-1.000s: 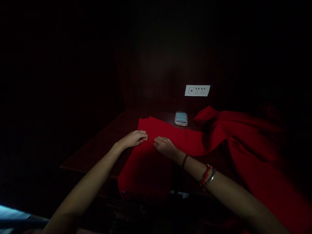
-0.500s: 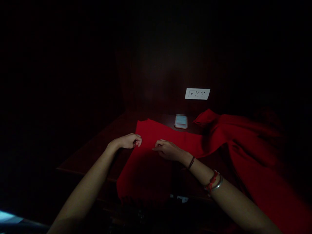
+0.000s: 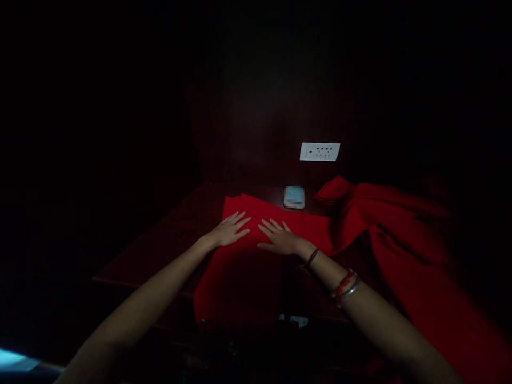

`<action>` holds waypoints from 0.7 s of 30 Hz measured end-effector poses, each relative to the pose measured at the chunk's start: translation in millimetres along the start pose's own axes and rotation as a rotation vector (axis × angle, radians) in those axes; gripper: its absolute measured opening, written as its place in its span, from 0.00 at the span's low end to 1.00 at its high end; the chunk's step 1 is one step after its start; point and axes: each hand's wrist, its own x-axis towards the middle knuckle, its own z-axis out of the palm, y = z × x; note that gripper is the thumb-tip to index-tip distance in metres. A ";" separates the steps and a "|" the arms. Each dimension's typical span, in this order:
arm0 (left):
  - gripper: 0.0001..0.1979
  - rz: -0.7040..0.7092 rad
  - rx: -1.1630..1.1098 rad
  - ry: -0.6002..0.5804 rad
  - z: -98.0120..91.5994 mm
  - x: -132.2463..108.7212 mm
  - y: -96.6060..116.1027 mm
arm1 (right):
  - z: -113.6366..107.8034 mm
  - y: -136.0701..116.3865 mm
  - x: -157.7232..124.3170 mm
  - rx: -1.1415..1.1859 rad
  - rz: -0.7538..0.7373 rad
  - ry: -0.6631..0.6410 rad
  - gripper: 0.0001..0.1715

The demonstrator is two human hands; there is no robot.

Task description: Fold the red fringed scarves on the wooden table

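A long red scarf [image 3: 244, 266] with a fringed end lies across the dark wooden table, and that end hangs over the front edge. My left hand [image 3: 231, 229] rests flat on the scarf near its left edge, fingers spread. Palm down on the same cloth, my right hand [image 3: 278, 237] also has its fingers spread, a short gap away from the left. Neither hand grips anything. To the right, the rest of the scarf is bunched and twisted, trailing down past my right arm. Deep shadow hides parts of its lower end.
The dark table [image 3: 160, 240] has its front edge below my hands. A small pale-blue item [image 3: 294, 197], blurred out, sits behind the scarf. On the wall behind is a white power socket [image 3: 320, 152]. White scraps [image 3: 296, 320] show under the table edge.
Both hands have gone from curled fingers to flat, spread ones on the scarf. My left hand has shifted right, further onto the cloth. The scarf lies nearly the same.
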 end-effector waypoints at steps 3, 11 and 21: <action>0.29 -0.025 0.039 -0.015 4.1 16.3 2.0 | -4.4 12.4 3.3 -0.009 -0.002 0.009 0.45; 0.28 0.042 0.034 0.118 -0.4 28.4 1.2 | -23.1 18.1 -26.1 -0.045 0.034 0.362 0.22; 0.35 0.219 -0.072 -0.004 -13.1 10.7 10.3 | -31.6 -1.4 -41.7 0.094 0.414 0.037 0.17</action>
